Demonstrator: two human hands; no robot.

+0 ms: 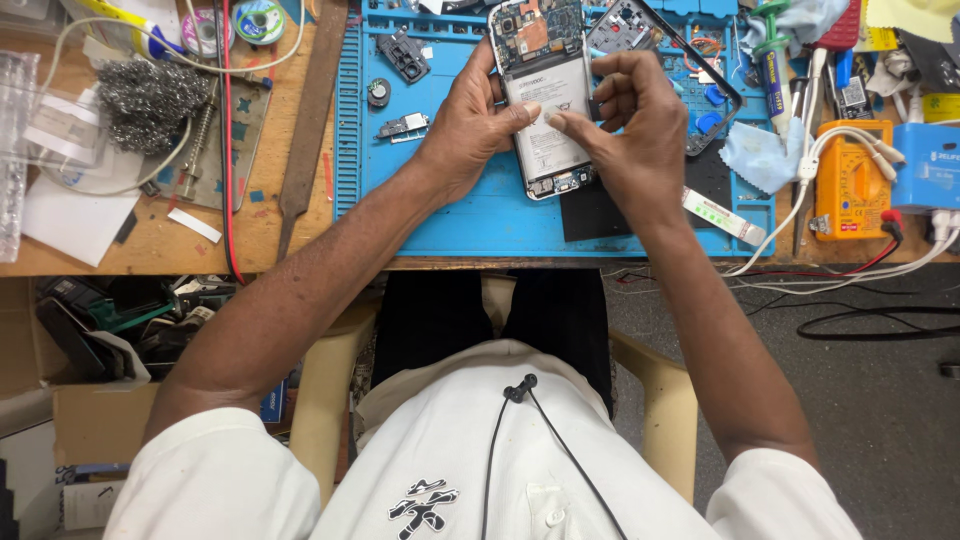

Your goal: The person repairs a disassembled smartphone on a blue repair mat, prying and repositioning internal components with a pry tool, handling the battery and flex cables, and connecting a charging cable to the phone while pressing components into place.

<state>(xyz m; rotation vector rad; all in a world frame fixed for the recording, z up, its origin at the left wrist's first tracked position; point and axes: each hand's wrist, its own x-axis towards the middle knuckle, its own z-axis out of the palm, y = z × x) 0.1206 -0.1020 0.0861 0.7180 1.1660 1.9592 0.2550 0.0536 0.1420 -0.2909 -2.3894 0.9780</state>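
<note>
I see an opened phone (545,100) with its back off, lying on the blue mat (450,215) on the surface, left hand (470,125) gripping its left edge, right hand (625,125) closed on its right edge, thumbs meeting over the battery, yellow meter (850,185) well apart to the right.

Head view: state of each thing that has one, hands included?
Phone: back cover off, battery and board exposed, held over the blue mat.
Left hand: grip on phone's left edge, thumb on battery.
Right hand: fingers pinched at phone's right edge.
Multimeter: leads plugged in.
</note>
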